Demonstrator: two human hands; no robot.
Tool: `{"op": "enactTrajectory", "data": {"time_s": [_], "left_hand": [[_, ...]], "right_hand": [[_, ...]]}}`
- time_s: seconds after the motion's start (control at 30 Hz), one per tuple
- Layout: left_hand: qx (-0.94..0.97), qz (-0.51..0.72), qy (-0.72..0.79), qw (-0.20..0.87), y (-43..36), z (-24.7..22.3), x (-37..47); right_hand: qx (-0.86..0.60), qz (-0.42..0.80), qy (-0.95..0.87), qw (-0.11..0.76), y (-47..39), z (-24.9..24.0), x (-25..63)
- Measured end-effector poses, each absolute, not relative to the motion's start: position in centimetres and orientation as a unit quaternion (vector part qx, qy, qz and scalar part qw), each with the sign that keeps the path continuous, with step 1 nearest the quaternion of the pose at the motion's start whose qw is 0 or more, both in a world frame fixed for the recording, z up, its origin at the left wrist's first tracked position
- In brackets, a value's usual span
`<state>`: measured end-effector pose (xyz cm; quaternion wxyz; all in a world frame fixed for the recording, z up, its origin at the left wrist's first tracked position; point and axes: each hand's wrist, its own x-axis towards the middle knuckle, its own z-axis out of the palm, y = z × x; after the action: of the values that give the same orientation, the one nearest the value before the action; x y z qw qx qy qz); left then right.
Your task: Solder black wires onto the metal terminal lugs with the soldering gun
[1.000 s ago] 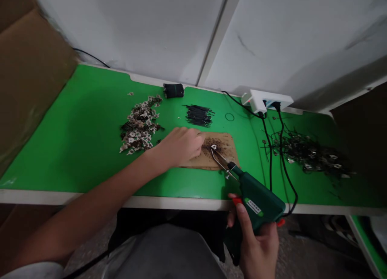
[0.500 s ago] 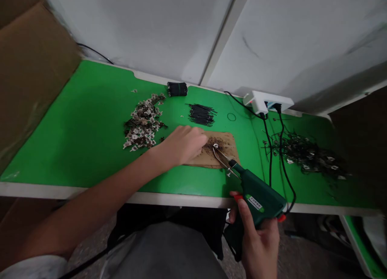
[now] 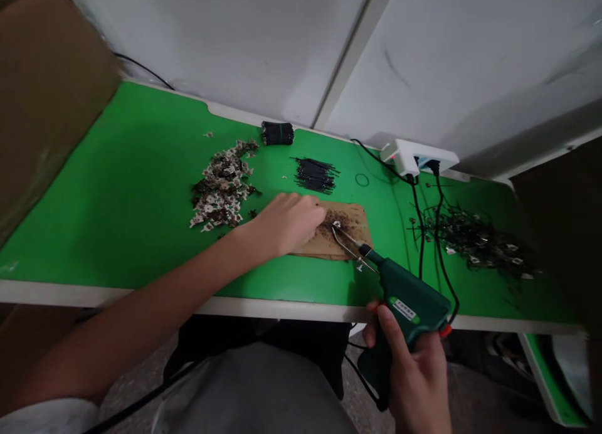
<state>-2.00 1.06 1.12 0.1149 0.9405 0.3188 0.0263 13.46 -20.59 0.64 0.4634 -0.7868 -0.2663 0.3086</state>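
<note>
My right hand [image 3: 409, 359] is wrapped round the handle of a green soldering gun [image 3: 414, 293]. The gun's tip meets a small metal piece [image 3: 336, 224] on a brown cardboard pad [image 3: 355, 236] sprinkled with dark specks. At the pad's left side, my left hand [image 3: 296, 221] has its fingers closed, and whatever lies between the fingertips is hidden. Behind the pad lie loose black wires [image 3: 315, 175]. A heap of small metal pieces [image 3: 223, 186] sits to the left of my left hand.
A bound black wire bundle [image 3: 277, 133] and a thin ring [image 3: 362, 180] lie on the green table [image 3: 141, 170]. A white power strip [image 3: 418, 156] with black cables stands at the back right, near a pile of wired pieces [image 3: 480, 239]. Cardboard [image 3: 51, 95] is at the left.
My right hand and the soldering gun's body have shifted slightly right, while the tip stays at the metal piece. My left hand has barely moved. The view has shifted a little.
</note>
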Motion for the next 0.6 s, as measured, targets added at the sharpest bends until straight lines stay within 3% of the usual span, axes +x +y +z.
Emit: {"op": "enactTrajectory", "data": {"time_s": [0.6], "left_hand": [[0.932,0.029,0.336,0.134,0.2,0.9,-0.9]], "right_hand": [[-0.78,0.337,-0.23,0.474,-20.5,1.2,13.5]]}}
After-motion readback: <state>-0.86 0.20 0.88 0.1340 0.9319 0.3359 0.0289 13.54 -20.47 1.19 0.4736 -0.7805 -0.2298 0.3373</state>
